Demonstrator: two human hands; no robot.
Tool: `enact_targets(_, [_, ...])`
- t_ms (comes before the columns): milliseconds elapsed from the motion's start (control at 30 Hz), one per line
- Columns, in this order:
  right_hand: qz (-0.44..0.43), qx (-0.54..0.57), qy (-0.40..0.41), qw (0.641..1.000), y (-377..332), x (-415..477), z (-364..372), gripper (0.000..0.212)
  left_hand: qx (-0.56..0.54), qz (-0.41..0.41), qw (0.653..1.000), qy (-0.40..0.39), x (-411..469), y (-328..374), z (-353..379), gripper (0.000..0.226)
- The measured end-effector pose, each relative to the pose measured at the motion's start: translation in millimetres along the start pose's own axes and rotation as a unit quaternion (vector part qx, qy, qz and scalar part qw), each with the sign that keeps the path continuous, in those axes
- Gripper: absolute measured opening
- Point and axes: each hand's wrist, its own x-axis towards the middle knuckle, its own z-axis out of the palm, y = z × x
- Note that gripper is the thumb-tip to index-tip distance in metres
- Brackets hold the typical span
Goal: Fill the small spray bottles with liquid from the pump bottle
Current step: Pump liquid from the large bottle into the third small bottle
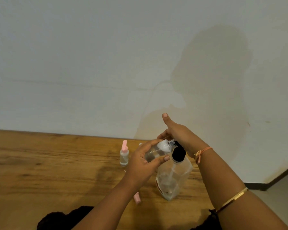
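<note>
A clear pump bottle with a black pump head stands on the wooden table. My left hand grips a small clear spray bottle, uncapped and tilted, its open neck up against the pump's spout. My right hand rests on top of the black pump head, thumb sticking up; its fingers are hidden behind the small bottle. Another small spray bottle with a pink top stands upright to the left.
A loose pink cap lies on the table near my left forearm. A white wall rises right behind the table's far edge. The table's right end gives way to floor. Dark cloth sits at the near edge.
</note>
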Motion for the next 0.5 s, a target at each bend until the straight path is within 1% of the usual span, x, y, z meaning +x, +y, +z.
enact_targets(133, [-0.002, -0.007, -0.002, 1.0, -1, 1, -3, 0.087, -0.004, -0.001, 1.0, 0.001, 2, 3, 1, 0.039])
enact_targets(333, [0.012, -0.003, 0.019, 1.0, 10, 3, 1, 0.087, 0.01, 0.004, 1.0, -0.007, 0, -1, 3, 0.039])
enact_targets(500, [0.009, 0.012, 0.001, 1.0, 5, 1, -1, 0.086, -0.002, 0.016, 1.0, 0.002, 0, 3, 2, 0.039])
